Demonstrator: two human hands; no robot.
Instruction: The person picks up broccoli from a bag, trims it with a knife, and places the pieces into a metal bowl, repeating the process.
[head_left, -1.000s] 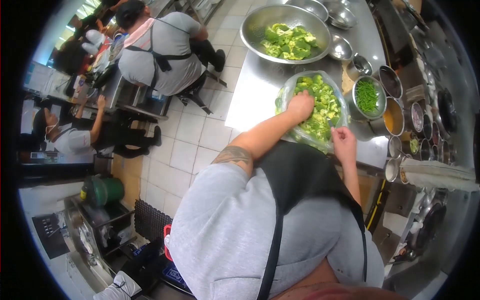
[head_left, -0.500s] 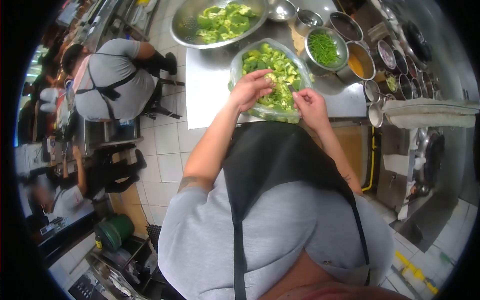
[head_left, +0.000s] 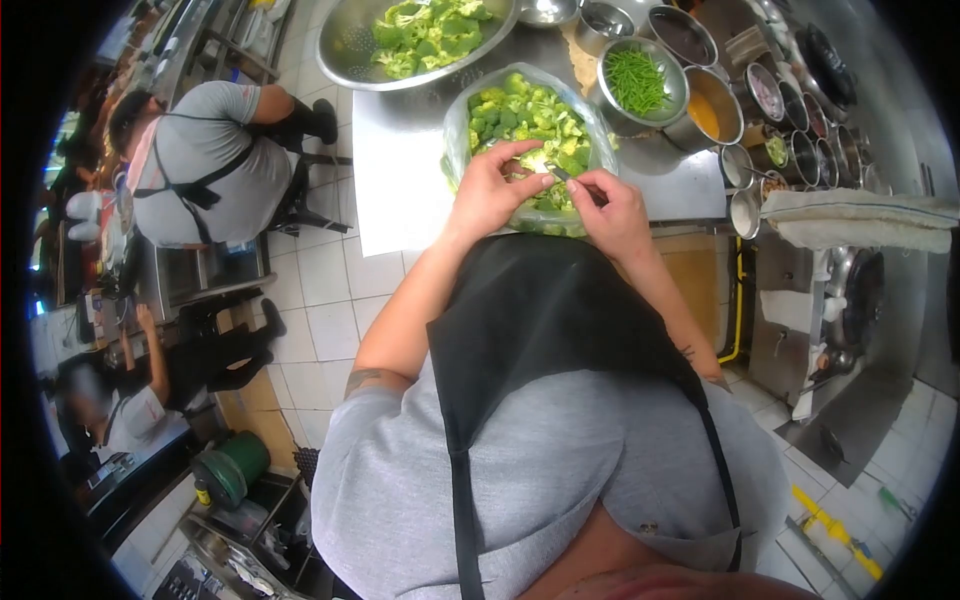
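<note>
A clear plastic bag [head_left: 457,125] full of cut broccoli [head_left: 510,112] stands open at the near side of the metal table. Over it, my left hand [head_left: 492,192] has its fingers curled round a pale green broccoli floret [head_left: 534,162], partly hidden by them. My right hand [head_left: 612,212] grips a small knife [head_left: 560,173], its short blade pointing left at the floret. Both hands are close together, fingertips almost meeting. Beyond the bag sits a large perforated metal colander [head_left: 345,68] holding more broccoli pieces [head_left: 425,42].
Right of the bag are a bowl of chopped green vegetable [head_left: 635,82], a pot of orange liquid [head_left: 704,118] and several metal containers. A folded cloth [head_left: 860,220] hangs at the right. One co-worker [head_left: 205,165] sits at left; another [head_left: 140,400] is below.
My right hand and knife have moved left and closer to my left hand, the blade now at the floret. The view has shifted slightly, so the table's contents appear further left.
</note>
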